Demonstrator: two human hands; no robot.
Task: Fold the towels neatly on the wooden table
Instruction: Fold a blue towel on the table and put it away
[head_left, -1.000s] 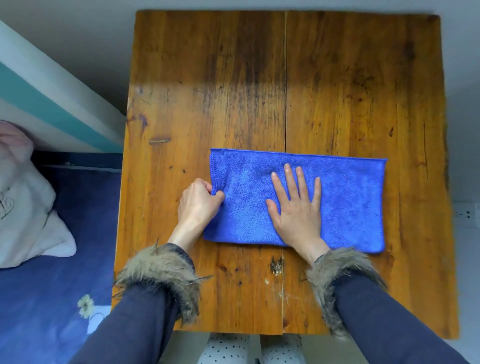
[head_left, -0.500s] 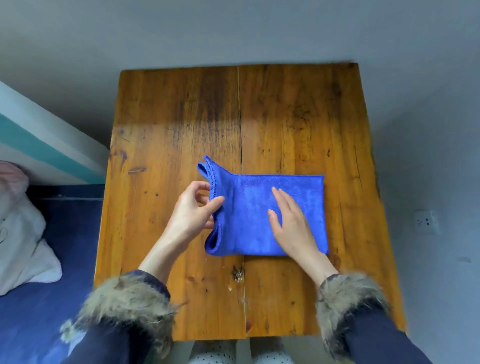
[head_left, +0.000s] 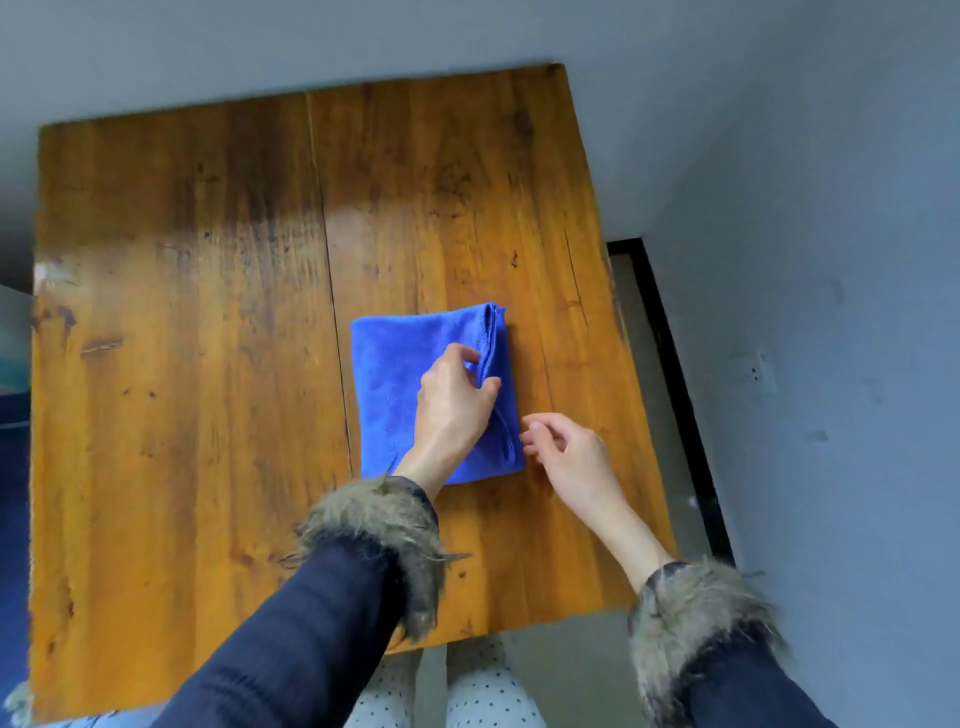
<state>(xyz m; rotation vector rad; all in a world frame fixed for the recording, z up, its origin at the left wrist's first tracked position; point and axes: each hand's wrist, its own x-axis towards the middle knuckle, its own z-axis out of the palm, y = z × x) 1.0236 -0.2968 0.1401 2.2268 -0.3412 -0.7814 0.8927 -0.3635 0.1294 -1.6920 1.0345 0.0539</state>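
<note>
The blue towel lies on the wooden table, a little toward 3 o'clock from the table's middle, folded into a compact rectangle. Its loose hemmed edges are stacked along the side facing 3 o'clock, and its folded side faces 9 o'clock.

The left hand reaches across the towel from 6 o'clock. Thumb and fingers are closed in a pinch on the top layer near the stacked edges, and the heel of the hand rests on the cloth. I judge it holds there because this is the flap being laid over, and the pinch lets the person bring the top edge even with the layers below.

The right hand is at 3 o'clock of the towel, just beside its near corner. Its fingers are loosely curled and half open and they hold nothing; whether the fingertips touch the hem I cannot tell. It seems placed there to meet the edges and square them.

Only 1 towel shows on the table. This fold looks almost finished, and what remains is aligning and flattening.
</note>
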